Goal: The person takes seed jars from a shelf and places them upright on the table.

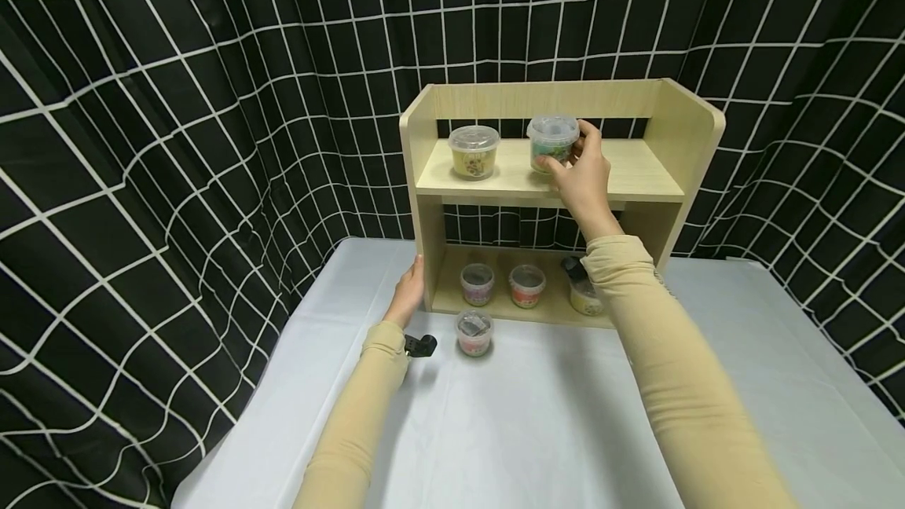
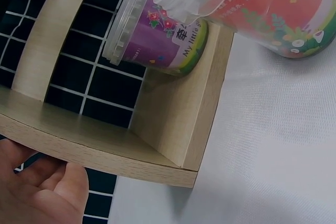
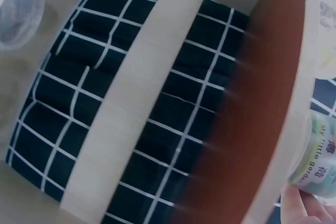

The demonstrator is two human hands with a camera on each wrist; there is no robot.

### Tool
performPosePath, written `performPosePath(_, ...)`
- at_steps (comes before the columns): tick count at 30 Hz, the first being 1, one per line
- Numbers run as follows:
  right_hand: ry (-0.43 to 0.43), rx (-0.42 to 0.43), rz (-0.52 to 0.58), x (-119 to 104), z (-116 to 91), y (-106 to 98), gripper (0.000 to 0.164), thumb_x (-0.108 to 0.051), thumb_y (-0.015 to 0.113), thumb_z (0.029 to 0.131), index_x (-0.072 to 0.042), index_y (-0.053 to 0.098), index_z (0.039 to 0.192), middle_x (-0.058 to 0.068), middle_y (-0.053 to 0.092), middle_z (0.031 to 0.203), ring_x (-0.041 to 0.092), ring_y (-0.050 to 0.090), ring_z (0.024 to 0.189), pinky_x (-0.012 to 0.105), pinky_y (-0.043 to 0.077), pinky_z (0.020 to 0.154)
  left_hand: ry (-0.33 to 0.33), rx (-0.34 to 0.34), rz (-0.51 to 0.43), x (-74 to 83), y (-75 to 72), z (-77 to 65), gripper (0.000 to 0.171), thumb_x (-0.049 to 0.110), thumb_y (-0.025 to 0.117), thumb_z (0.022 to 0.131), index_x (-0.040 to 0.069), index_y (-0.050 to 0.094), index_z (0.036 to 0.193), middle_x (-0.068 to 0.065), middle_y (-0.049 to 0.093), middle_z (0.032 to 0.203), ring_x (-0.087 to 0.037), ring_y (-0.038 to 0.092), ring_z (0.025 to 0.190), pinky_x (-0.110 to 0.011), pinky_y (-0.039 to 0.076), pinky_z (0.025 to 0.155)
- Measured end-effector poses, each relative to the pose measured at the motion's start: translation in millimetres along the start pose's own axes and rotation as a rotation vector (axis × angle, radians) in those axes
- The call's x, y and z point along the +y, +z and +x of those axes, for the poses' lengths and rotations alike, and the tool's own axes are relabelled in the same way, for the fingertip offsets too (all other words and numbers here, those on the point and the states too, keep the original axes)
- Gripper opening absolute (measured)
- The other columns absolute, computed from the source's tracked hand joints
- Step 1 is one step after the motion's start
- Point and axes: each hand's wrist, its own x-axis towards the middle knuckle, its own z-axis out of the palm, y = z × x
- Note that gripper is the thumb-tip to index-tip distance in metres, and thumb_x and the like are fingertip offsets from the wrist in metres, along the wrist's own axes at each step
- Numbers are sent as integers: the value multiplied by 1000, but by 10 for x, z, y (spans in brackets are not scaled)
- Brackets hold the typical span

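My right hand [image 1: 588, 183] grips a clear lidded plastic cup with a teal label [image 1: 554, 140] between thumb and fingers, close over the upper board of a small wooden shelf [image 1: 703, 140]. In the right wrist view the label of this teal cup [image 3: 320, 156] reads "My little garden". To its left on the same board stands a lidded cup with a yellow label [image 1: 474, 157]. My left hand [image 1: 408, 291] rests its fingers against the outside of the shelf's left side panel, also seen in the left wrist view.
On the lower board stand a purple-labelled cup [image 1: 477, 285], a red-labelled cup [image 1: 526, 287] and a yellow-labelled cup [image 1: 585, 301], partly behind my right sleeve. A pink-labelled cup [image 1: 474, 334] stands on the white tablecloth [image 1: 523, 422] in front. Black gridded cloth [image 1: 247, 140] hangs around the table.
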Motion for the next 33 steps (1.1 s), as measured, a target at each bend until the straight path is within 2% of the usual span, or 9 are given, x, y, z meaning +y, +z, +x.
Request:
performPosePath(10,-125,56,-4,-71,-63,-121,71,-16,75,80,-4,34,137,15,54,121,21,52,113,21,39,96,-5,28,-20,-8,34,9,80,66,17,92,9,27,146,-9,26,149,-29,21,135,-40,18,110)
performPosePath(21,-176,110,29,-43,-255,-133,71,-14,78,76,-3,38,134,15,55,115,20,53,107,19,41,93,-18,32,-34,-12,48,-2,82,68,17,90,9,26,147,-9,25,149,-29,20,136,-41,18,110)
performPosePath(33,-231,120,103,84,-535,-68,74,-13,80,73,-3,39,134,15,54,114,20,53,106,22,42,94,-16,39,-20,-7,61,0,82,68,17,90,9,27,147,-8,25,149,-27,20,136,-40,19,110)
